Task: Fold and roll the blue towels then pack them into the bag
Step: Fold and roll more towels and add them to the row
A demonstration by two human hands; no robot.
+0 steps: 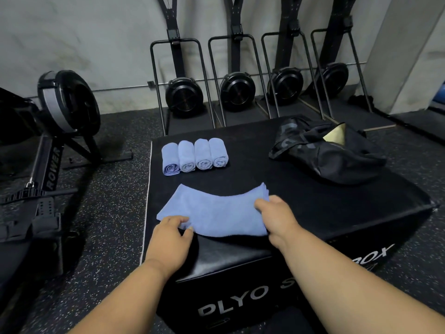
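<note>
A folded blue towel (pixel 216 210) lies flat on the near part of the black plyo box (pixel 313 203). My left hand (pixel 172 237) pinches the towel's near left corner between fingers and thumb. My right hand (pixel 279 218) grips the towel's right end, fingers curled over the edge. Several rolled blue towels (pixel 195 155) stand side by side in a row at the box's far left. The black bag (pixel 332 150) lies slumped at the far right of the box, its mouth open with a tan lining showing.
A rowing machine (pixel 55 131) stands on the speckled rubber floor to the left. Several black ski-type machines (pixel 236 90) line the grey wall behind the box. The box's near edge drops off just below my hands.
</note>
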